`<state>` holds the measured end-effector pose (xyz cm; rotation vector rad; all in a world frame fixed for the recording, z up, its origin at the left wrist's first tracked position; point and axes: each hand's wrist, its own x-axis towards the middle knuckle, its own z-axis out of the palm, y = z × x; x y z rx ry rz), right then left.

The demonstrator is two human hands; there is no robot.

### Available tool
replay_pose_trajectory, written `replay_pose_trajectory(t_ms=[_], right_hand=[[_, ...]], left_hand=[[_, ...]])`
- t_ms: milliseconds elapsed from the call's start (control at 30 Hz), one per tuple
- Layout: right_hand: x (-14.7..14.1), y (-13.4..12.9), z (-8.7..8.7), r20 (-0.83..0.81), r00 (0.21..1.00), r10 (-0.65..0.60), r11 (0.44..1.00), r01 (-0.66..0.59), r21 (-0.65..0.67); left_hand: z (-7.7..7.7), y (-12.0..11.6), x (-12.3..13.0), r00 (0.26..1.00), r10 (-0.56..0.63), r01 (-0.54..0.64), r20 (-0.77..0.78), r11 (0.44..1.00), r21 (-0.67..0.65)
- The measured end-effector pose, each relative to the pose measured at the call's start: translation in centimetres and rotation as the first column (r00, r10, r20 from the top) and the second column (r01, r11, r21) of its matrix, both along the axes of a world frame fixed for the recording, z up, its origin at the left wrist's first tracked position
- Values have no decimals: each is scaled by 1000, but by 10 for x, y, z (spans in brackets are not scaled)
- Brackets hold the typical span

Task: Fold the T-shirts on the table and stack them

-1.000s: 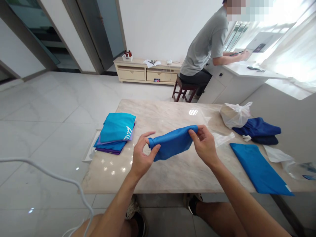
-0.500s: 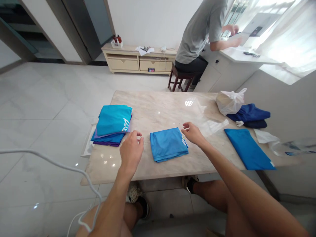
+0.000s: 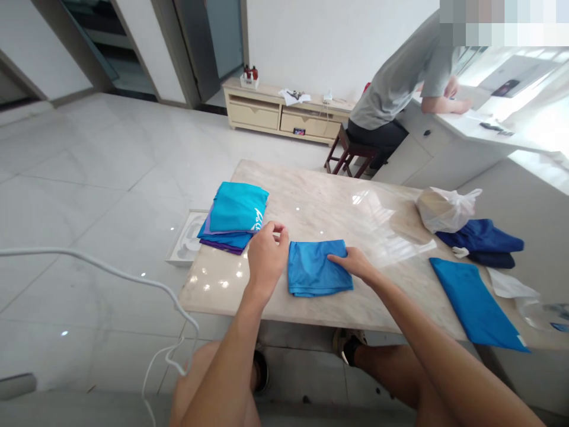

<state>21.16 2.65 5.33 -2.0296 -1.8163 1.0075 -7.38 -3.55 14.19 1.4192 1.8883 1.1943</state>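
Observation:
In front of me a folded blue garment (image 3: 316, 270) lies flat on the marble-topped table (image 3: 382, 314). My right hand (image 3: 353, 262) has its right edge, thumb on top and the other fingers hidden behind or under the cloth. Just off its left side is my left hand (image 3: 268, 256), fingers loosely curled with a gap to the thumb, holding nothing I can see. Beyond that hand sits a stack of folded garments (image 3: 237, 207), turquoise with white lettering on top, blue and purple below.
Toward the right lie another folded blue cloth (image 3: 478, 302), dark blue clothing (image 3: 493, 237), a tied white plastic bag (image 3: 447, 209) and a clear plastic bottle (image 3: 544, 314). An open white box (image 3: 180, 246) is beyond the left edge. A person (image 3: 395, 77) sits at the far counter.
My right hand has moved onto the right edge of the blue garment and taken hold of it. My left hand stays beside its left side. The view has shifted left.

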Motion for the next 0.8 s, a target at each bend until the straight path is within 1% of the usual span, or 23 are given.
replay_pose_trajectory(t_ms=[67, 100, 133, 167, 233, 267, 333, 367, 400, 433, 467, 500, 533, 567, 633, 700, 733, 767, 800], right_hand=[[-12, 4, 19, -68, 995, 77, 985, -66, 157], [-19, 8, 32, -63, 992, 109, 965, -90, 247], [-28, 15, 49, -35, 991, 130, 935, -111, 338], [-38, 24, 68, 36, 989, 146, 889, -147, 434], [-63, 45, 110, 221, 963, 152, 790, -253, 559], [-78, 56, 131, 298, 943, 147, 744, -304, 595], [-113, 77, 171, 397, 906, 146, 660, -388, 644], [-132, 86, 186, 426, 891, 156, 623, -423, 658], [-152, 93, 198, 448, 875, 180, 591, -461, 662], [-172, 98, 206, 472, 858, 202, 564, -496, 660], [-192, 101, 208, 504, 835, 222, 542, -535, 648], [-212, 101, 205, 542, 805, 243, 525, -579, 624], [-231, 99, 197, 582, 767, 269, 513, -626, 588], [-249, 94, 184, 621, 722, 305, 506, -676, 536], [-281, 77, 150, 672, 607, 423, 501, -775, 385], [-307, 54, 114, 661, 495, 564, 501, -841, 202], [-316, 43, 99, 639, 462, 615, 499, -855, 138], [-323, 32, 88, 609, 443, 658, 488, -867, 104], [-327, 24, 80, 580, 430, 692, 474, -877, 85]], left_hand=[[2, 0, -3, 977, 42, -64, 210, 993, 104], [4, -1, -5, 949, 57, -104, 311, 985, 137], [5, -1, -7, 913, 71, -145, 401, 977, 158], [6, -2, -10, 874, 87, -189, 479, 967, 170], [9, -2, -18, 789, 122, -287, 603, 940, 185], [10, -2, -24, 747, 141, -342, 649, 920, 194], [13, -2, -39, 671, 179, -456, 719, 865, 211], [14, -3, -48, 637, 194, -507, 746, 834, 216], [15, -4, -58, 604, 209, -554, 769, 804, 217], [16, -6, -68, 570, 223, -600, 791, 771, 215], [18, -8, -77, 536, 237, -643, 810, 737, 210], [19, -11, -87, 503, 249, -683, 828, 701, 204], [19, -14, -95, 473, 260, -719, 842, 667, 198], [20, -17, -103, 447, 268, -749, 853, 634, 193], [20, -22, -114, 411, 279, -791, 868, 582, 187], [20, -25, -119, 390, 285, -809, 876, 560, 178], [20, -25, -120, 385, 286, -809, 878, 562, 172], [20, -25, -120, 382, 283, -805, 880, 570, 166], [20, -24, -119, 380, 278, -797, 882, 582, 160]])
